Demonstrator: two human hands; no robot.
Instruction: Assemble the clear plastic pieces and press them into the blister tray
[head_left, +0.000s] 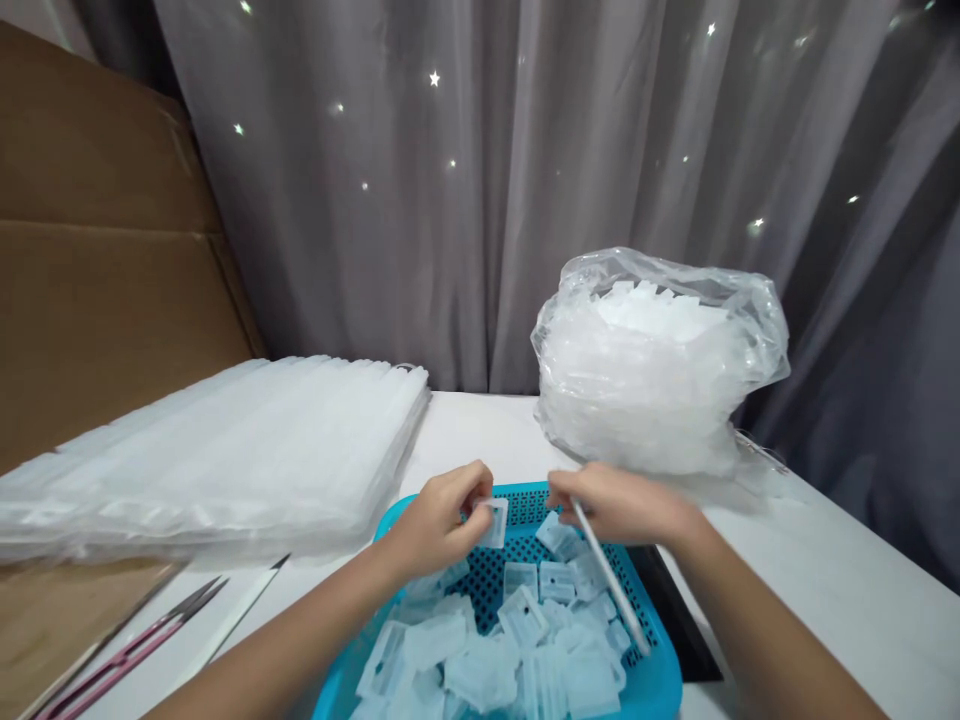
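Note:
My left hand (446, 515) pinches a small translucent plastic piece (496, 523) with a rectangular frame shape, above the back of a blue perforated basket (666, 670). Across from it, my right hand (615, 500) is closed around a slim white rod (613, 585). One end of the rod points down toward me over the basket's right side; my fingers hide its other end. Many similar translucent plastic pieces (480, 670) lie loosely heaped in the basket, some showing a small round hole.
A wide stack of white, plastic-wrapped strips (225, 450) lies at left, before a cardboard box (105, 230). Pink-handled scissors (135, 650) and a white, dark-tipped tool (236, 615) rest nearby. A full clear bag (652, 380) stands back right. A black flat object (679, 615) lies beside the basket.

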